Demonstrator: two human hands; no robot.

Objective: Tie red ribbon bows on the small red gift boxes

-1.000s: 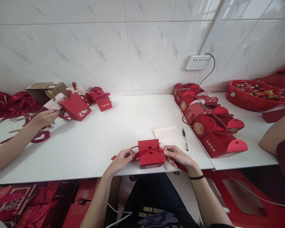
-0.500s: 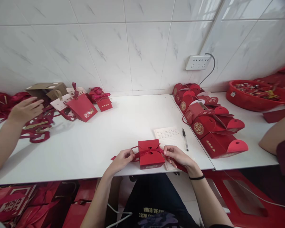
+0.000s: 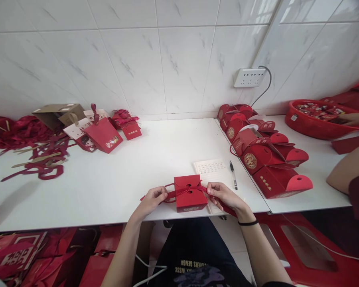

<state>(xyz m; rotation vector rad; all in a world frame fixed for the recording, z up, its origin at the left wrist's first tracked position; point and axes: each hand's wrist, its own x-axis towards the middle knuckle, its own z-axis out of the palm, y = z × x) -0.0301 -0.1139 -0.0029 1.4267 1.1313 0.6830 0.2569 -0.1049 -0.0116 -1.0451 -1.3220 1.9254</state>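
White table [image 3: 167, 147] by a shiny wall, red bags [image 3: 104, 133] at ten o'clock, left hand [image 3: 153, 199] and right hand [image 3: 223, 195] pinching ribbon ends, small red box [image 3: 190, 194] between them at six o'clock, open red boxes [image 3: 267, 181] at three o'clock

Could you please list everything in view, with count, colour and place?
Table: 2 sections, white, centre
Box: 1, red, between the hands
Ribbon: 1, red, around box
Notebook: 1, white, beside box
Pen: 1, black and clear, beside notebook
Open boxes: several, red, right
Basin: 1, red, far right
Wrapped pieces: many, mixed, in basin
Loose ribbons: many, dark red and tan, left
Bags: several, red and white, left
Carton: 1, brown, back left
Packages: several, red, below left
Tiles: many, white, wall
Socket: 1, white, wall
Cable: 1, grey, at socket
Co-worker's hand: 1, bare, over basin
Wristband: 1, black, right wrist
Left hand: 1, bare, on ribbon
Right hand: 1, bare, on ribbon
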